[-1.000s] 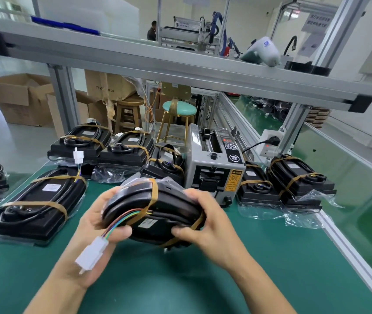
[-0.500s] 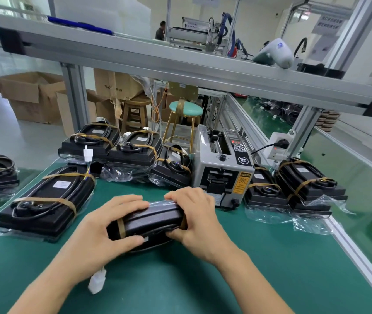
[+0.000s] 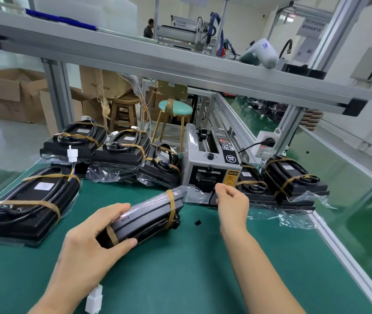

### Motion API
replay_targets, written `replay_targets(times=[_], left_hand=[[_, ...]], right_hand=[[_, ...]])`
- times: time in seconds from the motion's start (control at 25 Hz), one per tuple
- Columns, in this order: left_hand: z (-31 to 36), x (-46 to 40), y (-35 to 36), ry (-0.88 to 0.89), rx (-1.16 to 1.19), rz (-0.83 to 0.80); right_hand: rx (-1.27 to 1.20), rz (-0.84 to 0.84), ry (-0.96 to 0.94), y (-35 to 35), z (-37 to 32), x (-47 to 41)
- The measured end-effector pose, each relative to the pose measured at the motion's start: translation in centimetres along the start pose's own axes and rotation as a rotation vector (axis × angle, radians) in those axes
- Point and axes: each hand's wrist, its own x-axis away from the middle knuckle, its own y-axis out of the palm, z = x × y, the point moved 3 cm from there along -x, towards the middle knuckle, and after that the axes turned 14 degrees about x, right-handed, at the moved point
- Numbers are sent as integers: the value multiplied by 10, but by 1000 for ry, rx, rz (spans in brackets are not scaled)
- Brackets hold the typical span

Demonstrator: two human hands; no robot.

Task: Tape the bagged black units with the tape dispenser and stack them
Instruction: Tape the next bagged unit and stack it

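Observation:
My left hand (image 3: 90,250) grips the near end of a bagged black unit (image 3: 148,216) that lies slanted on the green mat (image 3: 180,273), with tan tape bands round both ends. Its white connector (image 3: 94,300) hangs by my left wrist. My right hand (image 3: 232,205) is off the unit, fingers curled, right in front of the mouth of the grey tape dispenser (image 3: 212,159). Whether it pinches a piece of tape is not visible.
Taped units lie at the left (image 3: 28,200), in stacks at the back (image 3: 76,141) (image 3: 124,148) and to the right of the dispenser (image 3: 293,180). A small black scrap (image 3: 198,222) lies on the mat. An aluminium rail (image 3: 350,268) edges the table's right side, and a shelf beam (image 3: 180,64) runs overhead.
The unit was turned over and laid down on the mat. My right hand let go of it and moved up to the dispenser's mouth. My left hand kept its grip.

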Motion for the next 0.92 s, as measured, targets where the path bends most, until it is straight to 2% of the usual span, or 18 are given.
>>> replay_targets(times=[0.24, 0.44, 0.56, 0.64, 0.76, 0.84, 0.92], left_hand=[[-4, 3, 2, 29, -3, 13], [-4, 5, 2, 29, 11, 18], [-3, 6, 5, 33, 15, 25], [0, 8, 8, 31, 28, 62], [5, 13, 17, 27, 47, 132], [9, 17, 23, 37, 54, 171], [11, 22, 28, 33, 65, 211]], right_hand=[[-95, 20, 126, 21, -15, -18], [-235, 52, 340, 30, -19, -25], [-358, -54, 405, 22, -23, -11], [-358, -229, 272, 10, -30, 16], [-230, -475, -111, -1, -44, 80], [-158, -510, -299, 2, -41, 115], [-79, -468, -354, 10, -30, 135]])
